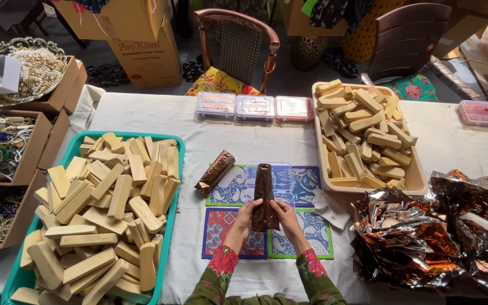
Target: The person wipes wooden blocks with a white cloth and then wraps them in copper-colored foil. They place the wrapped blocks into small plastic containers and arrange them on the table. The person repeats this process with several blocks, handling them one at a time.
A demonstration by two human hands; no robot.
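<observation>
Both my hands grip the near end of a long block wrapped in shiny brown foil (264, 192), held upright over the patterned mats (306, 234). My left hand (244, 220) pinches its left side and my right hand (284, 217) its right side. A second foil-wrapped block (214, 173) lies tilted on the white cloth just left of it. A clear plastic box (280, 179) rests on the mats behind the held block.
A green tray (175, 186) of bare wooden blocks is at left, a beige tray (318, 164) of more blocks at right. Crumpled foil sheets (436, 231) pile at right. Three clear boxes (255, 107) line the far edge. Bead boxes (7, 147) sit far left, chairs behind.
</observation>
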